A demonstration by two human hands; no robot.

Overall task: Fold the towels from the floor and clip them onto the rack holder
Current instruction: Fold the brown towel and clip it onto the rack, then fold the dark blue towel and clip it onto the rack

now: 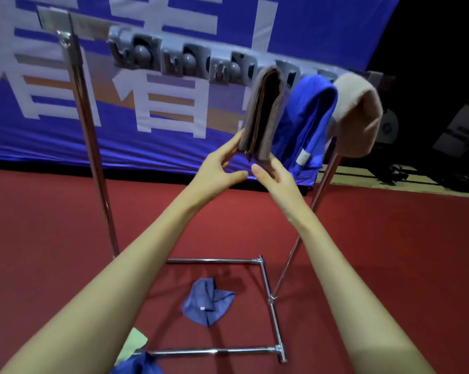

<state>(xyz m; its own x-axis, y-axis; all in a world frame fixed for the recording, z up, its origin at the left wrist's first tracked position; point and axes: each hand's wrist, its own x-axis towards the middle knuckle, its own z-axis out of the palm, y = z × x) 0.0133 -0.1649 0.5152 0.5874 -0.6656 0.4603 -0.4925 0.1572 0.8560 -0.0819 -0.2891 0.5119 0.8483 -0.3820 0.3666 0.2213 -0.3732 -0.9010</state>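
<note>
A folded brown towel [263, 114] hangs from the grey rack holder [174, 59], which runs along the top bar of a metal rack. My left hand [222, 164] touches the towel's lower left edge with fingers spread. Just under the towel's bottom edge is my right hand [272, 175], fingers behind it and thumb apart. To the right of the brown towel hang a blue towel [306, 122] and a beige towel [360, 117]. On the red floor lie a crumpled blue towel [207, 302], a light green towel [133, 344] and another blue towel [137, 365].
The rack's left pole [90, 147] and right pole [303, 238] rise from a chrome base frame [272, 309] on the red carpet. A blue banner [174, 117] hangs behind the rack. Several holder slots on the left hold no towel. Dark equipment sits at the far right.
</note>
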